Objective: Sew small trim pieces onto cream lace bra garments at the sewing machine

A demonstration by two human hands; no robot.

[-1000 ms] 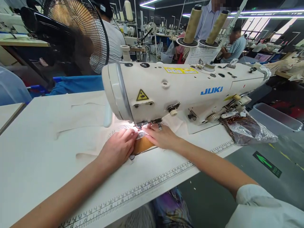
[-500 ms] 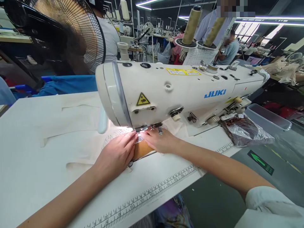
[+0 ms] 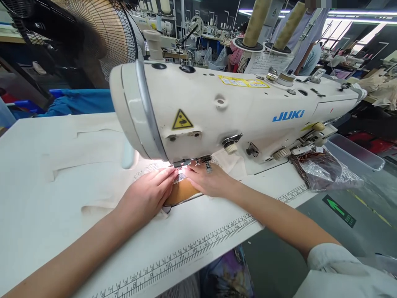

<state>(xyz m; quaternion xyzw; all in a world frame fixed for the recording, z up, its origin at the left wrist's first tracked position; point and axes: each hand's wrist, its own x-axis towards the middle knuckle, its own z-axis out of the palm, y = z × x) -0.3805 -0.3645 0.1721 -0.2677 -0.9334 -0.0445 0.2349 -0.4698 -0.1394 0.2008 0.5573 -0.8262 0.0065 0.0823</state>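
A white sewing machine stretches across the table, its needle area lit. Left of the needle, my left hand presses on pale fabric, fingers together and tips near a small white label. My right hand lies on the other side, its fingertips under the machine head by the presser foot and on the fabric. Between the hands shows an orange-brown piece. The exact fingertip contact is partly hidden by the machine head.
A fan stands at the upper left. Thread cones rise behind the machine. To the right are a plastic bag of dark items and a clear bin. A printed ruler follows the front edge.
The view has shifted, so the machine looks larger and slightly higher. Both hands stay on the fabric by the needle, with the left hand slightly farther left in view.
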